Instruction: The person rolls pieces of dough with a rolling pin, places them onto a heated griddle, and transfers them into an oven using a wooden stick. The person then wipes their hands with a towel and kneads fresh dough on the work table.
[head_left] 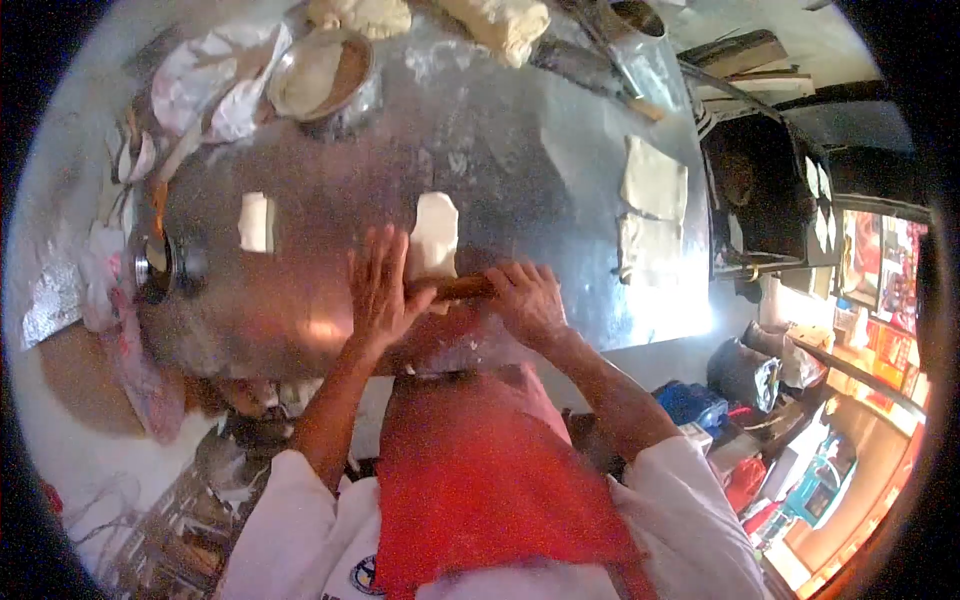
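Note:
A short wooden rolling pin (pixel 462 288) lies across the near end of a flattened strip of dough (pixel 435 232) on the metal worktable (pixel 330 200). My right hand (pixel 528 300) is closed over the pin's right end. At its left end is my left hand (pixel 378 290), its fingers stretched out and its thumb by the pin; whether the palm presses on the pin is hidden. A smaller folded piece of dough (pixel 256 222) rests to the left. On the right, two flat dough sheets lie one beyond the other, a far sheet (pixel 654 178) and a near sheet (pixel 652 248).
Along the back are a round bowl (pixel 318 74), a white plastic bag (pixel 218 80) and large lumps of dough (pixel 500 28). A dark metal container (pixel 155 270) stands at the left edge. To the right is a dark open oven-like box (pixel 755 185).

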